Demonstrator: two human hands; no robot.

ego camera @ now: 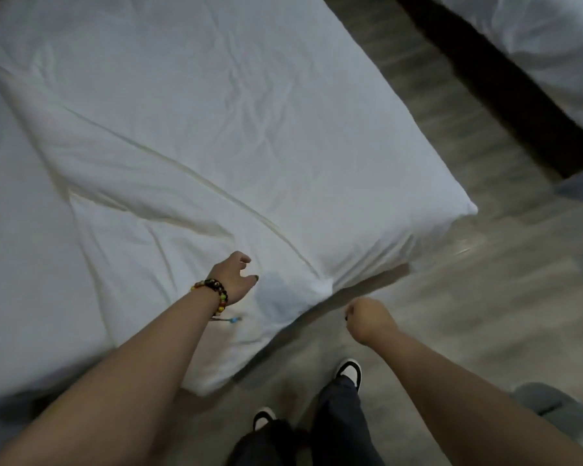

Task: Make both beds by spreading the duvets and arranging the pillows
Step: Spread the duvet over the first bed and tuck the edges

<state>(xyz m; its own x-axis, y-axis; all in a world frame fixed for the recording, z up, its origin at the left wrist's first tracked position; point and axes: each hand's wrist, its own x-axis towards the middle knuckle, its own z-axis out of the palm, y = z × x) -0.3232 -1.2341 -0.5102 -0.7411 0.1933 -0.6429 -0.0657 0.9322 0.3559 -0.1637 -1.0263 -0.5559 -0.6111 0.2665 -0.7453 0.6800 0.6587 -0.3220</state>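
The white duvet (216,136) lies spread over the near bed, filling ten to one o'clock. Left hand (235,277) (beaded bracelet (212,292)) hovers loosely open above its corner; right hand (367,319), curled closed and empty, hangs over the floor (485,297).

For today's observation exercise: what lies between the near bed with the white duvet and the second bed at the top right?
In the head view, only bare grey wood-look floor separates the white duvet from the second bed, whose dark frame borders that strip.

A bedroom: two white-duveted beds (216,112) on wood-look floor (485,297)
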